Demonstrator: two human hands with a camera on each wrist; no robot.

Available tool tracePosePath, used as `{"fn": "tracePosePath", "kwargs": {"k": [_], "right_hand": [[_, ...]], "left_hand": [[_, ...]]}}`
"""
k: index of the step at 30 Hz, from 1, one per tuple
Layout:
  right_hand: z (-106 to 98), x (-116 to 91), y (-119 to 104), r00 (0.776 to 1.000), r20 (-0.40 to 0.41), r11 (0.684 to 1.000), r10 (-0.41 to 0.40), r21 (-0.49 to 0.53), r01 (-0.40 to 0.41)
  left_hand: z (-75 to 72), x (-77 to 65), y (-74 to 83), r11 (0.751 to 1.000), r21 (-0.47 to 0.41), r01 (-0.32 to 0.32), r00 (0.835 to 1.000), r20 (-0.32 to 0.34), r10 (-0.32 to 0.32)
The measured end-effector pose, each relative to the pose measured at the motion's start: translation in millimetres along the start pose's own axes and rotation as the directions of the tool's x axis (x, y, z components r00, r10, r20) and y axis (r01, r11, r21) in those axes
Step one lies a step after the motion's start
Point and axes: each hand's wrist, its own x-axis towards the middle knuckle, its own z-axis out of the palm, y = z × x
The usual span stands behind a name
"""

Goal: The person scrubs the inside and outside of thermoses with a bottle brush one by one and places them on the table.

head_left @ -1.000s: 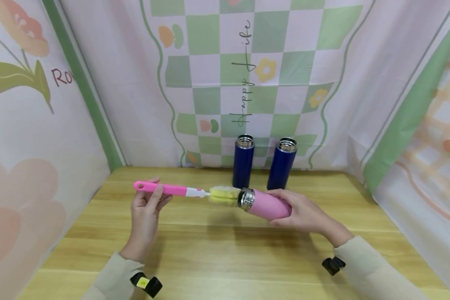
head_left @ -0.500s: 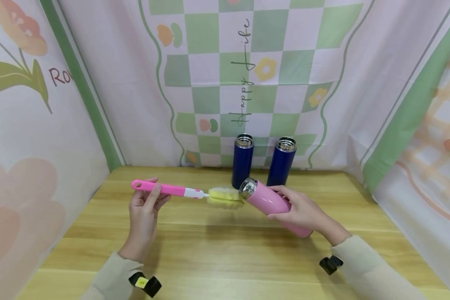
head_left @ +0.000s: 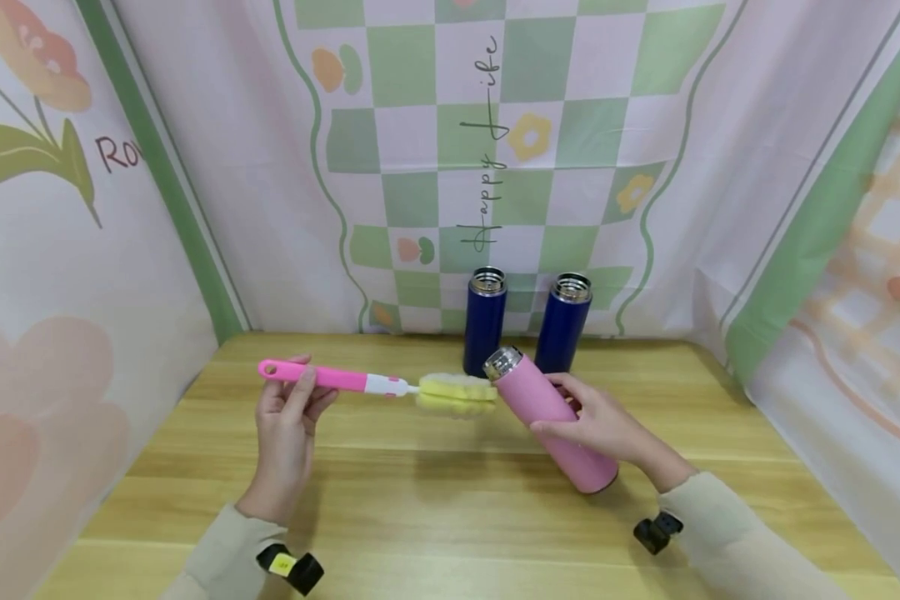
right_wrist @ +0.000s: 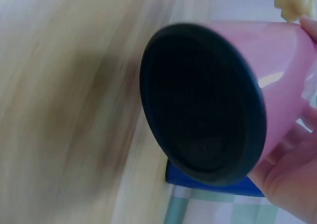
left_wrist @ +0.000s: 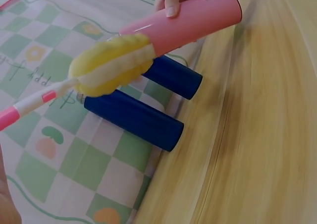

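In the head view my left hand pinches the pink handle of a bottle brush, held level above the table. Its yellow sponge head is fully outside any bottle and points right. My right hand grips a pink thermos bottle round its middle, tilted with its open steel mouth up and to the left. The mouth is beside the tip of the sponge; whether they touch I cannot tell. The right wrist view shows the bottle's dark base up close, with part of the right hand behind it.
Two open blue thermos bottles stand upright at the back of the wooden table: a left one and a right one. A checkered curtain hangs right behind them.
The sponge has come out of the pink bottle's mouth. The right hand has tipped that bottle more upright, its base swinging down and right. The left hand has shifted slightly left.
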Motion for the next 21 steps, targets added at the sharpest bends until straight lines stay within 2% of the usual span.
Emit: {"fn": "tracePosePath", "kwargs": {"k": [5,12,17,21], "right_hand": [[3.2,1.9,-1.5,1.0,0.007,0.993,0.016,0.119,-0.017],[8.6,4.8,2.6,0.998,0.016,0.978,0.063,0.199,-0.065],[10.4,5.5,1.2,0.993,0.063,0.934,0.099,0.339,-0.115],[12.7,5.0,-0.1,0.99,0.103,0.89,0.096,0.436,-0.132]], "left_hand": [[1.8,1.1,-2.4,0.999,-0.034,0.013,1.0,-0.028,-0.014],[4.8,0.1,-4.1,0.999,-0.033,0.03,0.999,-0.044,-0.032],[7.2,-0.9,-6.8,0.998,-0.04,0.044,0.998,-0.048,-0.046],[9.0,-1.7,-8.7,0.998,-0.05,0.045,0.997,-0.058,-0.048]]}}
